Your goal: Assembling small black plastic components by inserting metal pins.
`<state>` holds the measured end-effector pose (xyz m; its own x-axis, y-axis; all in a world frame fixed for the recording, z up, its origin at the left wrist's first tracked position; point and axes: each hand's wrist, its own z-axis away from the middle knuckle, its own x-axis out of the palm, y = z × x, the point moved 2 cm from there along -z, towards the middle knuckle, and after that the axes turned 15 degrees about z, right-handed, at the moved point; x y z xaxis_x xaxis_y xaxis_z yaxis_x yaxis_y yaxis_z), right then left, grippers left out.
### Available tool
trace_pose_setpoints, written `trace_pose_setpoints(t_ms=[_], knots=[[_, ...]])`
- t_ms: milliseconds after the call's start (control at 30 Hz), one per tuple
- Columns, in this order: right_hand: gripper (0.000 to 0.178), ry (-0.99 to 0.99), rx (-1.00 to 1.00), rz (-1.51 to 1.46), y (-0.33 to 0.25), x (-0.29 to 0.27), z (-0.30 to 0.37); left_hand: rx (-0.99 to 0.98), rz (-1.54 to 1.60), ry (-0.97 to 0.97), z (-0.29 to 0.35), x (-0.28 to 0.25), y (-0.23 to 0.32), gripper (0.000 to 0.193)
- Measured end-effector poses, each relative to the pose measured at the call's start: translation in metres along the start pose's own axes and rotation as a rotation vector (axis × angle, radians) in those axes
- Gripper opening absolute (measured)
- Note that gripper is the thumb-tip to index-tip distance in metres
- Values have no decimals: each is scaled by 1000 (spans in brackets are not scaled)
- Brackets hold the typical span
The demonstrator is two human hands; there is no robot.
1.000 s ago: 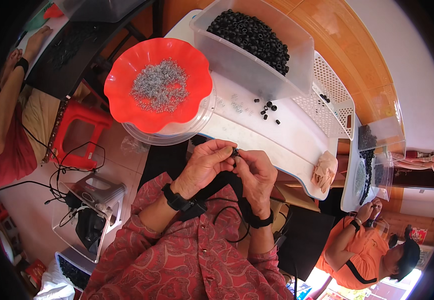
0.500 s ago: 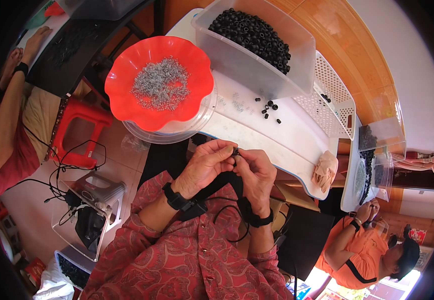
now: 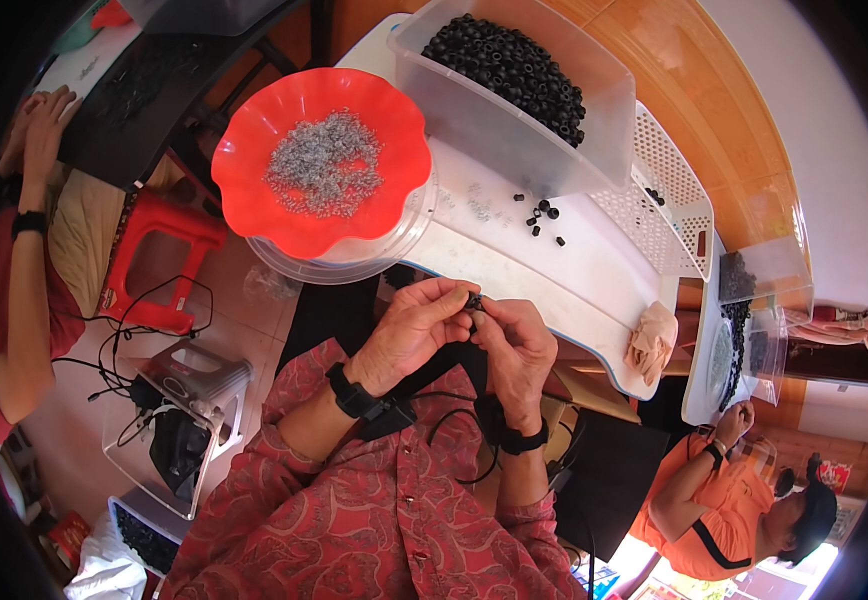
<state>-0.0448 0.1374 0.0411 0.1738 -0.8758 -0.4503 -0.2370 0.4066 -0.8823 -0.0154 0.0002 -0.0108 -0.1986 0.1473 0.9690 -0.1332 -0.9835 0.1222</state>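
Both hands meet just off the near edge of the white table (image 3: 514, 275): the left hand (image 3: 416, 330) and right hand (image 3: 516, 345) have fingers curled in tight, pinching one small black bead (image 3: 474, 299) between their fingertips. It is held over the lap, not over the table, so a slip would likely drop it to the floor. A jolt could also nudge the red bowl (image 3: 394, 120) of silver bits, which overhangs the table's left edge. Loose beads (image 3: 539, 212) lie mid-table beside the clear tub (image 3: 514, 130).
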Motion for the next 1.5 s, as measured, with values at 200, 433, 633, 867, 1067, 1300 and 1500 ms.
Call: trace_pose_setpoints(t_ms=[200,433,633,867,1067,1300,1500], knots=[[17,2,-34,40,0,0,0,-40,-24,-43,1,-2,-4,24],[14,39,-2,51,1,1,5,16,-84,0,2,2,-2,24],[13,50,-35,73,2,1,7,33,-124,-9,3,2,-2,25],[14,70,-56,48,-5,2,7,115,-115,-34,3,2,-2,16],[13,-74,-19,23,-17,-5,2,110,-378,27,4,4,10,13],[11,-157,220,-187,-14,-2,4,129,-402,47,5,6,7,13],[11,-127,177,-232,-13,-1,3,154,-378,38,5,7,8,15]])
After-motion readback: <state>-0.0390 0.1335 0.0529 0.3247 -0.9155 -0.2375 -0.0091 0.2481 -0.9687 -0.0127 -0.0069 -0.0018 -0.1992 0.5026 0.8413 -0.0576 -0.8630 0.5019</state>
